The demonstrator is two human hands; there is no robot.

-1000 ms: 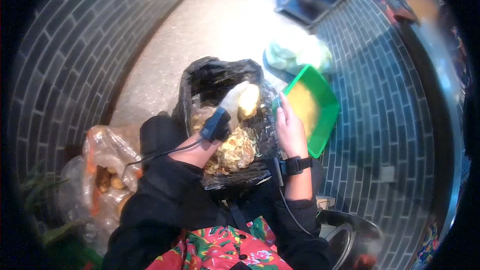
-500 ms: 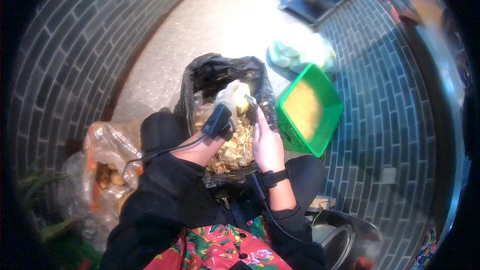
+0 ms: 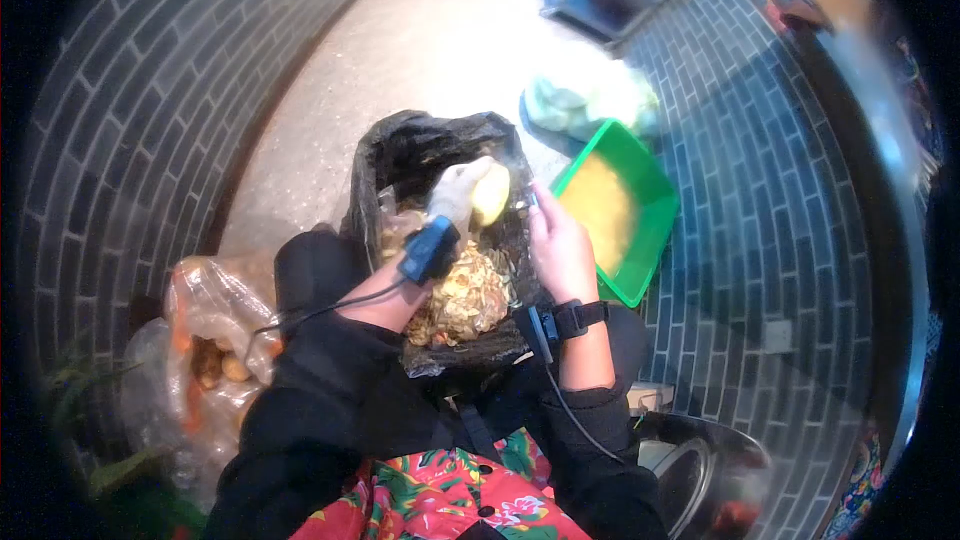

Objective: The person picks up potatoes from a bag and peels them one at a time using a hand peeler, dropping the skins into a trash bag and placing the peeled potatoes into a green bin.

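Note:
My left hand (image 3: pixel 456 192), in a pale glove, is closed on a peeled yellow potato (image 3: pixel 491 194) above a container lined with a black plastic bag (image 3: pixel 385 155). Below it, a heap of peelings (image 3: pixel 460 300) fills the near part of the bag. To the right of the potato and apart from it, my bare right hand (image 3: pixel 563 252) has its fingers closed round a small tool, mostly hidden and blurred, which looks like a peeler.
A green basin (image 3: pixel 658 195) with yellowish contents stands at the right. Behind it lies a pale green plastic bag (image 3: pixel 590 100). A clear bag of potatoes (image 3: pixel 225 290) is at the left, a metal pot (image 3: pixel 735 450) at the lower right. Brick walls flank both sides.
My right hand has moved right, away from the potato, taking the tool with it. My left hand has turned slightly with the potato, now more exposed.

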